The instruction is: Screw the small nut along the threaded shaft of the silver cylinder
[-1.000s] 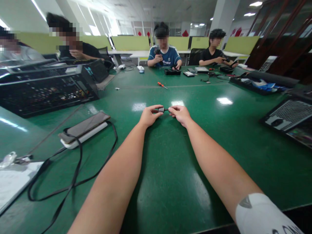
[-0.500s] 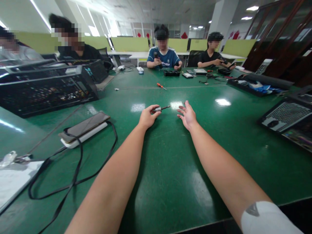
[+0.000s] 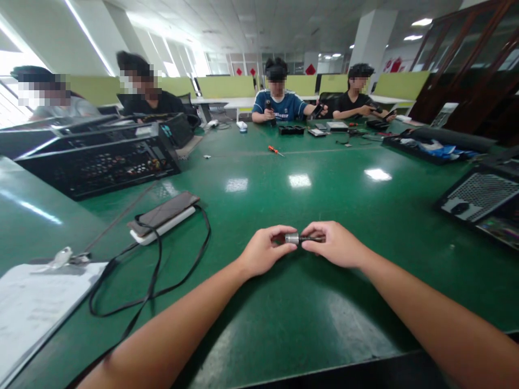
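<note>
A short silver metal cylinder [image 3: 291, 238] with a thin dark rod [image 3: 311, 239], looking like a drill bit, lies level between my hands just over the table. My left hand [image 3: 263, 249] is closed on the cylinder, thumb nearest me and fingers on the far side. Around the rod, my right hand [image 3: 336, 243] is closed with thumb and fingers pinching it beside the cylinder. Its fingers partly cover the rod, and I cannot tell whether the two parts are fixed together.
An orange screwdriver [image 3: 275, 151] lies ahead on the green table [image 3: 251, 210]. At left are a brown-topped case [image 3: 168, 212] with a black cord, a clipboard [image 3: 36, 302] and a black computer case [image 3: 109, 162]. Another case [image 3: 482, 200] stands at right. Several people sit across.
My hands have come closer to me and together. My right hand, open and apart before, has closed on the rod. The view has shifted slightly.
</note>
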### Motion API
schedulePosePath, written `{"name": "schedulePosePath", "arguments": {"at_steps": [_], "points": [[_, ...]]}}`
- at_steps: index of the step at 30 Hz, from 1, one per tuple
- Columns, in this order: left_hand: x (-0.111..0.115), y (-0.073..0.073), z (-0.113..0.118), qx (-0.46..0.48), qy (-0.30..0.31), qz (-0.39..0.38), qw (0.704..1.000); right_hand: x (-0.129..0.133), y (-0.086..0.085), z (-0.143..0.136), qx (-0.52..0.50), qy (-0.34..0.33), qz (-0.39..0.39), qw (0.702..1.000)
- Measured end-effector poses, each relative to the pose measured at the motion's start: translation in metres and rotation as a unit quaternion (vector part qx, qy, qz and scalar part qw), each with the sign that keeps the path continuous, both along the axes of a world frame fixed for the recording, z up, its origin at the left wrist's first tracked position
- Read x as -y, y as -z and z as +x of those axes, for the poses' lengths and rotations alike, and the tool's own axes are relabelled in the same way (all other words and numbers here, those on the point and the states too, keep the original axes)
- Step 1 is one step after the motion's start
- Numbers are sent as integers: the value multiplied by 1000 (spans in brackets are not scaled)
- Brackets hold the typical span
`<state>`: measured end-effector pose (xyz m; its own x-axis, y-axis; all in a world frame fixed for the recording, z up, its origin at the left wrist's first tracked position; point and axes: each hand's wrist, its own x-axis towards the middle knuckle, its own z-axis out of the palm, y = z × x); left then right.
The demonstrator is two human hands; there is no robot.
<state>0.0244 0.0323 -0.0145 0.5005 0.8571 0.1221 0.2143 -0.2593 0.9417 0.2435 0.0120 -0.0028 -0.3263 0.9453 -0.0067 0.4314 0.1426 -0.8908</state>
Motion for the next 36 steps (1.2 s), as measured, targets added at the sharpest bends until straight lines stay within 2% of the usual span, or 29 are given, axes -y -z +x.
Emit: {"name": "schedulePosePath", "arguments": {"at_steps": [2,4,7,9,11,14,21,26,36], "points": [[23,-4,-5,-21,12,-18,1000,13,-11,3,46,-71,-12,996],[45,-8,-10,-43,20,5,999,23,-20,4,71,-160,-25,984],[68,-9,-16,-67,45,105,991,32,-25,5,75,-268,-40,960],[72,-7,-18,-77,81,169,979,34,-22,6,70,-301,-53,950],[69,-4,-19,-70,97,209,971,34,-16,6,66,-299,-49,951],[61,-2,-21,-45,77,230,969,29,-7,5,51,-267,-19,962],[54,-5,-27,-67,56,226,970,27,-4,4,29,-238,-21,971],[52,-6,-27,-78,65,213,972,29,-4,0,30,-225,-18,974],[52,-6,-28,-67,74,209,973,37,-10,-4,103,-180,132,969]]}}
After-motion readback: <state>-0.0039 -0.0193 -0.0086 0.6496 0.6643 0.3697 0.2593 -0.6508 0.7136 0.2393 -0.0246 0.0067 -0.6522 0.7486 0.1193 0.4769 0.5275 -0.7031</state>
